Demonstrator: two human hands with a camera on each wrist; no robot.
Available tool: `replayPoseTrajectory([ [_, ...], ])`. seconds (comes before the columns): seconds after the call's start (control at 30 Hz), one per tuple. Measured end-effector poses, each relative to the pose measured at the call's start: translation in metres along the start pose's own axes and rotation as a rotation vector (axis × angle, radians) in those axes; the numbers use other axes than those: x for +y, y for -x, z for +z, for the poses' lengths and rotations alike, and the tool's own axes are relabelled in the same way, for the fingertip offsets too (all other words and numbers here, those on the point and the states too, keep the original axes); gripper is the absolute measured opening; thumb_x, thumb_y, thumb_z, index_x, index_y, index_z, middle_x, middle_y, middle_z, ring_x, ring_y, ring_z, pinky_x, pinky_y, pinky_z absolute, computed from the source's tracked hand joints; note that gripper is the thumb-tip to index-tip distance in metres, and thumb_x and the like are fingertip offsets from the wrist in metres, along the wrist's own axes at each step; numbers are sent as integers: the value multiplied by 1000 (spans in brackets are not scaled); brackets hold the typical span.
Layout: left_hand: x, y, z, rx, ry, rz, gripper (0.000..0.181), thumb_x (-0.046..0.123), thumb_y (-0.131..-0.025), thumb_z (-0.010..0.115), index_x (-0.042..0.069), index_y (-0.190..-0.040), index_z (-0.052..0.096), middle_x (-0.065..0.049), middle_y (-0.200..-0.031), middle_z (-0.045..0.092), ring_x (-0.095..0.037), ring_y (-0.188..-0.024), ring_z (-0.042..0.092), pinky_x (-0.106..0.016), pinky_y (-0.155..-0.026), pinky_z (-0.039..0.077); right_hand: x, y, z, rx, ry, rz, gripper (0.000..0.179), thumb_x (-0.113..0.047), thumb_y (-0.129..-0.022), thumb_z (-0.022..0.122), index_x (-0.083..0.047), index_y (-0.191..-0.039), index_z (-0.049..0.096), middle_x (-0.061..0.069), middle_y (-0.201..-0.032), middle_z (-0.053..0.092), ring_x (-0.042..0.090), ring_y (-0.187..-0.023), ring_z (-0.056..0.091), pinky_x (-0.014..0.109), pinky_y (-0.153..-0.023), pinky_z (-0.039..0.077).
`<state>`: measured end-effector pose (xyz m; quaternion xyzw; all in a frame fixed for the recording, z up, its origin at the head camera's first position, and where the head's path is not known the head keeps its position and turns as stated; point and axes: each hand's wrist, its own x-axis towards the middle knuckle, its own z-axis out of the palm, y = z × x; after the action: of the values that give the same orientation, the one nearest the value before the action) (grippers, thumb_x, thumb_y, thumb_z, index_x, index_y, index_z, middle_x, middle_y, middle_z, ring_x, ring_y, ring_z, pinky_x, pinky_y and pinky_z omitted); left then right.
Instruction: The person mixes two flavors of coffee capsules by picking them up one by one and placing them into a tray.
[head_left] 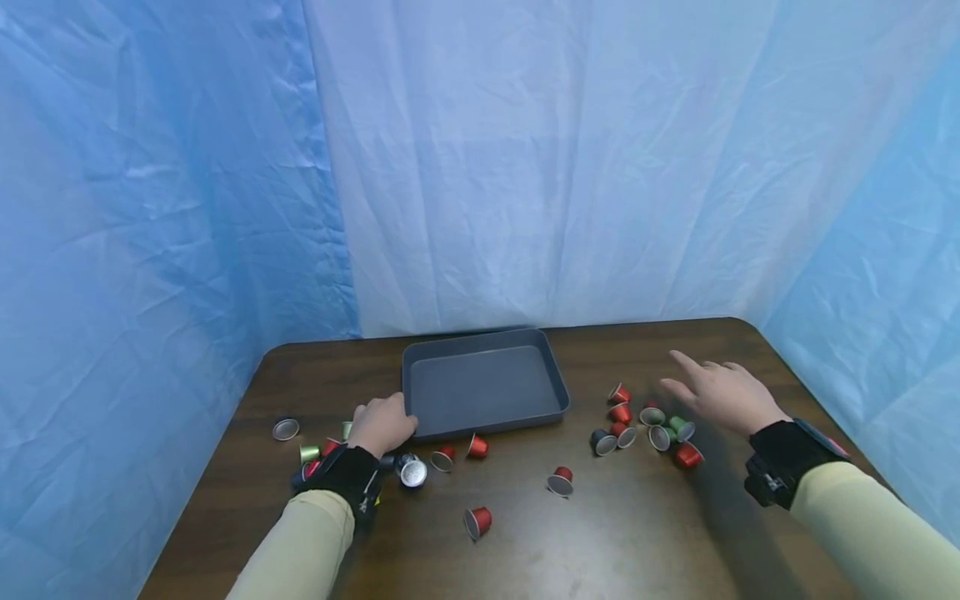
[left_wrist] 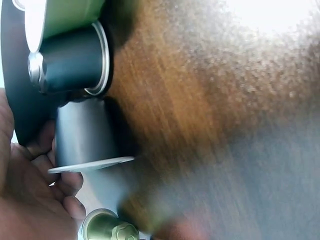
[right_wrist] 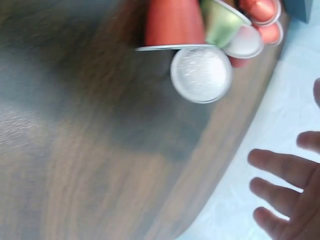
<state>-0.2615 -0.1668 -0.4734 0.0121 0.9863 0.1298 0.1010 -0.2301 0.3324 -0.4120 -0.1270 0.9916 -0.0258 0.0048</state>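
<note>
A dark grey rectangular tray (head_left: 486, 379) lies toward the back of the wooden table. At its front left corner my left hand (head_left: 384, 423) has its thumb and curled fingers at the rim, pinching it. Coffee capsules lie close around that hand: a grey capsule (left_wrist: 85, 135) and a dark teal capsule (left_wrist: 72, 59) beside the fingers, with a light green capsule (left_wrist: 107, 226) below. My right hand (head_left: 731, 396) hovers at the right with fingers spread and nothing in them. Near it is a cluster of red, green and dark capsules, including a red capsule (head_left: 687, 454).
Loose red capsules lie in front of the tray, such as one red capsule (head_left: 477, 522) near the front and another red capsule (head_left: 561, 481) to its right. A silver-lidded capsule (head_left: 286, 429) sits at far left. Blue-white sheets (head_left: 562, 167) hang around the table (head_left: 600, 550).
</note>
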Motion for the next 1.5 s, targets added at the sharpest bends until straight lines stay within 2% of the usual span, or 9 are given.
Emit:
replayPoseTrajectory([
  [0.13, 1, 2, 0, -15, 1, 1, 45, 30, -87, 57, 0, -120, 56, -14, -115, 60, -32, -104, 55, -55, -86, 34, 4, 7, 5, -19, 6, 4, 76, -59, -92, 37, 1, -140, 35, -4, -55, 53, 31, -76, 62, 57, -82, 40],
  [0.2, 2, 3, 0, -23, 2, 3, 46, 31, -87, 57, 0, -121, 55, -15, -116, 60, -33, -106, 54, -55, -87, 33, 5, 9, 7, -27, 7, 9, 76, -59, -92, 38, 2, -137, 39, -5, -52, 50, 25, -68, 61, 55, -78, 42],
  [0.3, 3, 5, 1, -31, 0, 11, 46, 31, -88, 57, -1, -121, 55, -16, -117, 59, -33, -107, 54, -55, -88, 33, 6, 10, 11, -18, 0, 15, 71, -57, -91, 43, 3, -129, 48, 3, -68, 62, 24, -70, 62, 53, -74, 45],
  [0.43, 6, 8, 2, -38, -3, 19, 46, 31, -88, 57, -1, -121, 55, -15, -118, 59, -32, -108, 54, -55, -89, 32, 8, 11, 19, -12, -5, 7, 54, -46, -90, 53, 2, -115, 58, 10, -85, 66, 25, -70, 63, 50, -68, 48],
  [0.63, 10, 11, 3, -31, -6, 23, 46, 32, -87, 58, -1, -119, 57, -15, -115, 60, -32, -106, 55, -54, -88, 32, 8, 13, 30, -80, -25, 17, 44, -41, -88, 58, 0, -103, 61, -1, -68, 58, 14, -58, 56, 43, -58, 49],
  [0.87, 10, 13, 6, -38, 23, 22, 46, 32, -86, 59, 0, -118, 58, -15, -116, 60, -32, -107, 55, -53, -87, 32, 5, 16, 38, -84, -40, 9, 32, -35, -90, 57, -4, -96, 62, -5, -60, 48, 11, -52, 45, 34, -49, 38],
  [1.13, 16, 20, 5, -74, 37, 44, 35, 31, -86, 58, 2, -105, 63, -9, -97, 63, -25, -86, 56, -49, -80, 32, 4, 20, 46, -78, -73, 9, 20, -25, -85, 64, -8, -95, 61, -4, -62, 45, 12, -53, 42, 31, -50, 33],
  [1.33, 19, 21, 7, -92, 31, 44, 31, 31, -86, 57, 4, -99, 63, -6, -87, 61, -23, -79, 55, -48, -79, 31, 5, 20, 47, -71, -73, -7, 17, -23, -81, 69, -10, -86, 58, -3, -61, 43, 13, -53, 40, 30, -50, 32],
  [1.5, 20, 22, 10, -112, 34, 41, 26, 32, -87, 57, 6, -92, 63, -2, -77, 56, -21, -73, 52, -47, -78, 30, 6, 20, 49, -35, -47, -25, 18, -24, -80, 70, -11, -82, 57, -3, -63, 42, 13, -54, 39, 30, -50, 31],
])
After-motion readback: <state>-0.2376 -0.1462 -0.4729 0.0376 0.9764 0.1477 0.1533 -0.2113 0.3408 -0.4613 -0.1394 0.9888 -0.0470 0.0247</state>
